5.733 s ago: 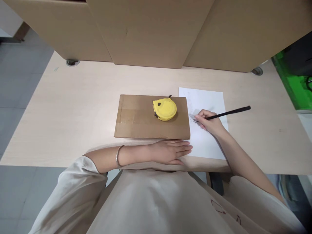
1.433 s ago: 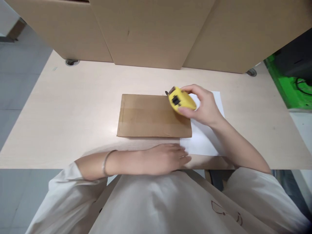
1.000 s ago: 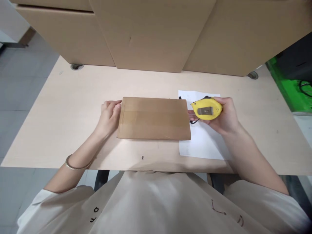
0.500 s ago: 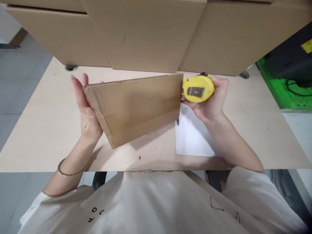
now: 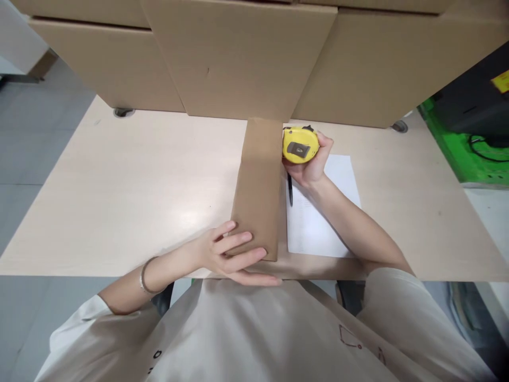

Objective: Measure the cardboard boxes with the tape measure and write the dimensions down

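A narrow brown cardboard box (image 5: 260,175) stands on the table, its long side running from the back boxes toward my body. My left hand (image 5: 234,254) lies over its near end with fingers stretched out and spread, touching the cardboard. In my right hand (image 5: 310,167), fingers are wrapped around a yellow tape measure (image 5: 299,144), held against the far right side of the box. No blade drawn out of the tape measure can be seen. Under my right forearm lies a white paper sheet (image 5: 322,228), with a black pen (image 5: 290,191) along its left edge.
Large cardboard boxes (image 5: 238,63) form a wall along the back of the table (image 5: 139,185). Cable holes (image 5: 124,112) show near that back edge. At far right are a green surface (image 5: 441,143) and a dark case (image 5: 473,101) with a cable.
The box has turned from lying crosswise in my hands to pointing toward me, set on the table. My left hand moved right and nearer; my right hand shifted left with the tape measure.
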The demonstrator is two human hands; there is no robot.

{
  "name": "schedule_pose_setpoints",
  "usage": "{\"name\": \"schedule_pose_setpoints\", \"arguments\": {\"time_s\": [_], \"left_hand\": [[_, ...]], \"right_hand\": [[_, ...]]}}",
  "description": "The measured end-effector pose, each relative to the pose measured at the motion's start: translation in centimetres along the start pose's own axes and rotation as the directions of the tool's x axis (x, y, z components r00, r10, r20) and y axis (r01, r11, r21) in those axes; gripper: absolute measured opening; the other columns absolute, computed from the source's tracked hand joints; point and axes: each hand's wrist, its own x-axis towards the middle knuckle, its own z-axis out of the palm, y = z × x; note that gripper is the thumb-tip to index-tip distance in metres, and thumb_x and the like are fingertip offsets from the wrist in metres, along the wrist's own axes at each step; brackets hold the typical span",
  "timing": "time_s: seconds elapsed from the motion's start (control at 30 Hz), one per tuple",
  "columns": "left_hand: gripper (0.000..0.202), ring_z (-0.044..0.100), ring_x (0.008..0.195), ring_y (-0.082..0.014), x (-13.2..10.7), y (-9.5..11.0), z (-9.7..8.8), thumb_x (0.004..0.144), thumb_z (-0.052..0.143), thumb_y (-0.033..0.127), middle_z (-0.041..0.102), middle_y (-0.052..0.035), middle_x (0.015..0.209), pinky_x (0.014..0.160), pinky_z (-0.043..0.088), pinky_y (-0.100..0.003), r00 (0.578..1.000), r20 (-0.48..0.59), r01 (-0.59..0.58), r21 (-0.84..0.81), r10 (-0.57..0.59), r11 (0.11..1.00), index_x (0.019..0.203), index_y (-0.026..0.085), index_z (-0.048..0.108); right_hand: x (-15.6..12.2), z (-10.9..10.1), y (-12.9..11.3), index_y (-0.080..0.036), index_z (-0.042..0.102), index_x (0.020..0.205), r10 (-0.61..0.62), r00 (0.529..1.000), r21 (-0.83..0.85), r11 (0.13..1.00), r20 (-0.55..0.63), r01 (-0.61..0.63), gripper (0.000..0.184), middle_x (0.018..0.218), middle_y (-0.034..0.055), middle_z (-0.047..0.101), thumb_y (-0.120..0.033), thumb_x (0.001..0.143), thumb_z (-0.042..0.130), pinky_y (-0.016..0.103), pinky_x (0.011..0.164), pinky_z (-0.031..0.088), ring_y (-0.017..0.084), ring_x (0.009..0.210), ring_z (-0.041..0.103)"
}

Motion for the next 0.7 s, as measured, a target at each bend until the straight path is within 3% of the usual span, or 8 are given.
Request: {"name": "schedule_pose_setpoints", "arguments": {"time_s": [0.07,0.23,0.27,0.37,0.43,0.53,0.63,0.7], "left_hand": [[0.044,0.075,0.095,-0.0143,1.0,0.6,-0.6,0.095,0.075,0.051,0.081,0.0142,0.096,0.116,0.054,-0.034,0.976,-0.032,-0.210,0.084,0.213,0.974,0.130,0.074,0.063],[0.031,0.074,0.075,-0.0145,3.3,2.1,-1.4,0.095,0.077,0.039,0.083,0.0153,0.094,0.088,0.064,-0.034,0.963,-0.140,-0.198,0.220,0.232,0.955,0.109,0.066,0.072],[0.026,0.074,0.075,-0.0140,3.6,2.2,-1.6,0.094,0.078,0.036,0.083,0.0159,0.093,0.083,0.064,-0.033,0.933,-0.193,-0.244,0.281,0.304,0.928,0.101,0.061,0.073],[0.013,0.076,0.082,-0.0147,4.5,1.9,-3.2,0.093,0.073,0.036,0.082,0.0128,0.088,0.072,0.061,-0.031,0.784,-0.382,-0.308,0.445,0.489,0.841,0.083,0.045,0.072],[0.013,0.077,0.091,-0.0175,5.2,0.9,-5.0,0.098,0.061,0.035,0.080,0.0064,0.084,0.072,0.061,-0.033,0.755,-0.519,-0.176,0.428,0.401,0.886,0.090,0.038,0.071],[0.027,0.073,0.088,-0.0206,7.2,-1.9,-7.9,0.108,0.044,0.036,0.074,-0.0015,0.083,0.089,0.059,-0.043,0.754,-0.656,0.193,0.260,0.026,0.946,0.101,0.028,0.068],[0.044,0.066,0.092,-0.0229,10.1,-5.3,-9.9,0.113,0.035,0.050,0.070,-0.0070,0.091,0.099,0.052,-0.048,0.784,-0.576,0.374,0.138,-0.233,0.917,0.096,0.024,0.065],[0.043,0.061,0.098,-0.0245,12.1,-7.0,-10.5,0.113,0.033,0.050,0.069,-0.0086,0.097,0.099,0.050,-0.046,0.817,-0.492,0.398,0.104,-0.301,0.912,0.096,0.023,0.062]], "right_hand": [[0.0,-0.2,-0.5,-0.025,0.067,0.111,-0.004,1.000,-0.016,1.000,-0.031,0.003,0.075,0.117,0.0130,0.074,-0.087,0.086,0.034,0.046,0.091,0.059,0.035,0.122,0.068],[0.8,-2.1,-3.3,-0.027,0.068,0.106,-0.007,0.997,-0.077,0.997,0.080,0.013,0.061,0.111,0.0104,0.077,-0.082,0.082,0.057,0.036,0.064,0.060,0.030,0.103,0.074],[0.9,-2.5,-4.1,-0.027,0.069,0.104,0.005,0.992,-0.064,0.998,0.128,0.003,0.056,0.110,0.0100,0.078,-0.077,0.080,0.063,0.035,0.060,0.059,0.029,0.097,0.075],[1.1,-3.3,-6.4,-0.026,0.072,0.102,0.018,0.963,-0.025,1.000,0.269,-0.012,0.045,0.113,0.0083,0.079,-0.057,0.071,0.080,0.032,0.055,0.056,0.024,0.082,0.073],[1.0,-3.3,-7.9,-0.025,0.074,0.104,0.045,0.933,-0.035,0.999,0.358,-0.035,0.045,0.112,0.0074,0.079,-0.047,0.066,0.084,0.031,0.055,0.055,0.022,0.077,0.071],[0.8,-2.6,-9.8,-0.027,0.075,0.111,0.147,0.861,-0.140,0.986,0.487,-0.090,0.048,0.105,0.0061,0.079,-0.044,0.068,0.084,0.032,0.057,0.055,0.023,0.080,0.072],[0.9,-1.7,-11.4,-0.027,0.071,0.116,0.221,0.784,-0.215,0.970,0.580,-0.115,0.050,0.104,0.0044,0.078,-0.048,0.072,0.085,0.032,0.060,0.056,0.025,0.085,0.074],[1.1,-1.1,-12.3,-0.027,0.067,0.120,0.235,0.758,-0.241,0.965,0.608,-0.106,0.051,0.105,0.0029,0.077,-0.046,0.076,0.084,0.030,0.060,0.055,0.023,0.085,0.075]]}}
